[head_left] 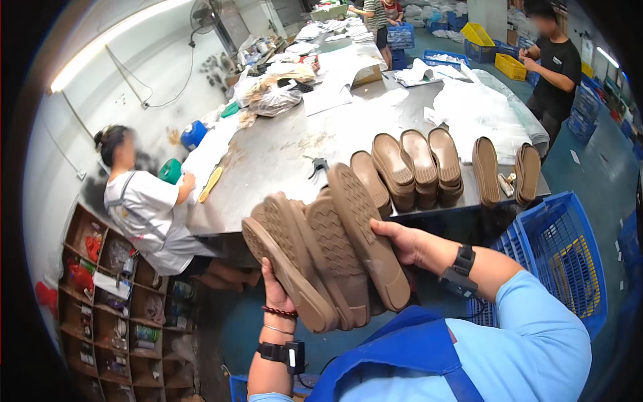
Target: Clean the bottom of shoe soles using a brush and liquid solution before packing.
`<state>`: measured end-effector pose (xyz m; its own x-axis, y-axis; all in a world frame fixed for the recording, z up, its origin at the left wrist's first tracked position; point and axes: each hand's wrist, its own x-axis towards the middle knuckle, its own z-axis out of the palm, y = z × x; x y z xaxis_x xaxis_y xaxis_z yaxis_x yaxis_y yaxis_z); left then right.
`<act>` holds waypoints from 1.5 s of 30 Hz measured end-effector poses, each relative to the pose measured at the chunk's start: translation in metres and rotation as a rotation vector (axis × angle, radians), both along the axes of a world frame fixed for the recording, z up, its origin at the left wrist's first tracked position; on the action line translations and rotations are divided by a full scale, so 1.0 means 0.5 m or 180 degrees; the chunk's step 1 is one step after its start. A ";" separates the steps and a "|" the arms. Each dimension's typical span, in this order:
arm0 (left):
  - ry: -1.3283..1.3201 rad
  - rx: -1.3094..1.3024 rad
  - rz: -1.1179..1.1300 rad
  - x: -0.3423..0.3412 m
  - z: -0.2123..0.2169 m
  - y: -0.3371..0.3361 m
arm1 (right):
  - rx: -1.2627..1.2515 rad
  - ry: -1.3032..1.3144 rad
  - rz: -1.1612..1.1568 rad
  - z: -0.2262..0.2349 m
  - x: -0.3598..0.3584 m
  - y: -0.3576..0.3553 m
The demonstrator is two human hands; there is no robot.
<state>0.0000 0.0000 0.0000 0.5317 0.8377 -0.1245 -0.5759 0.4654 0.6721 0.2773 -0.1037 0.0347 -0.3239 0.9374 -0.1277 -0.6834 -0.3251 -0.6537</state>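
Between my two hands I hold a bundle of brown shoe soles (331, 251) upright, side by side, their wavy-patterned treads showing. My left hand (274, 288) is closed round the bundle's left outer side, its fingers partly hidden behind the soles. At the other side my right hand (400, 242) presses its thumb on the outermost sole; its other fingers are hidden. Just beyond, stacks of matching soles (418, 164) stand along the metal table's near edge, with two further soles (486, 171) to their right. A black clamp-like tool (318, 167) lies on the tabletop.
The metal table (268, 151) carries white sheets (479, 107) and bagged materials (274, 100). Blue crates (569, 248) stand at right. A compartment shelf (127, 315) is at lower left. One person (144, 201) sits at left, another (559, 67) stands at far right.
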 end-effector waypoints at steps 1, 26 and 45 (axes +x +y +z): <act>0.0012 -0.0064 -0.0190 0.018 0.025 0.009 | -0.0248 -0.0119 -0.0013 0.004 0.024 0.018; 0.2485 0.0651 0.0049 1.032 -0.036 0.774 | -0.0637 -0.1508 -0.1013 -0.059 0.939 0.657; 0.1529 0.0140 -0.0234 1.098 -0.157 0.814 | -0.2826 -0.5737 -0.3893 -0.181 0.940 -0.132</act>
<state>0.5489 0.4071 -0.0785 0.4808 0.8102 -0.3354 -0.1626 0.4583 0.8738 0.7475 -0.1696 -0.0557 0.9843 0.1169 0.1319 0.1720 -0.8000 -0.5749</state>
